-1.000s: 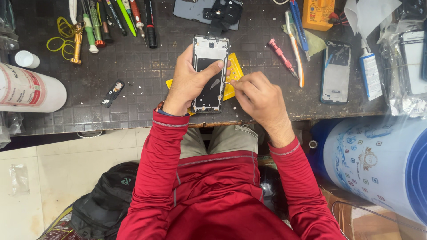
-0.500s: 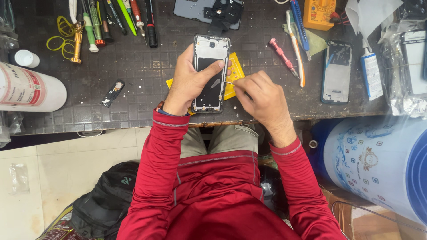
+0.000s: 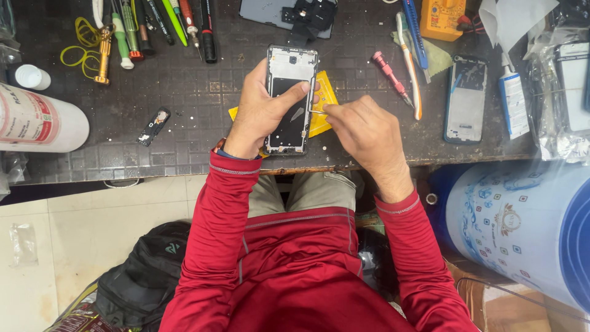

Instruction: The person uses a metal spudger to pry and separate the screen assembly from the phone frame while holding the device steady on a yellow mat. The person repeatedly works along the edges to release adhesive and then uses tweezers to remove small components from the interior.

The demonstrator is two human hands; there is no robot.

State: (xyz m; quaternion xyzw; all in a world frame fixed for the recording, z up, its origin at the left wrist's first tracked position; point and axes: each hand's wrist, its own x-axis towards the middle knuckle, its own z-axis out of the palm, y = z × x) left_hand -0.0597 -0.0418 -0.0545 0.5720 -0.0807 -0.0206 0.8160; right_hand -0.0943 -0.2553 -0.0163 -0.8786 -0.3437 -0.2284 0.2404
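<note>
An opened phone frame (image 3: 290, 80) lies upright on the dark workbench (image 3: 184, 98), its inner parts showing. My left hand (image 3: 261, 110) grips its left side, thumb across the middle. My right hand (image 3: 362, 132) pinches thin metal tweezers (image 3: 316, 112) whose tip touches the frame's right edge. A yellow sheet (image 3: 324, 104) lies under the phone and my right fingers.
Screwdrivers and pens (image 3: 160, 24) lie at the bench's back left with a gold tool (image 3: 103, 55). A white bottle (image 3: 37, 120) lies left. A second phone (image 3: 465, 98), red screwdriver (image 3: 390, 71) and glue tube (image 3: 511, 101) sit right. A blue barrel (image 3: 522, 227) and black backpack (image 3: 141, 276) stand below.
</note>
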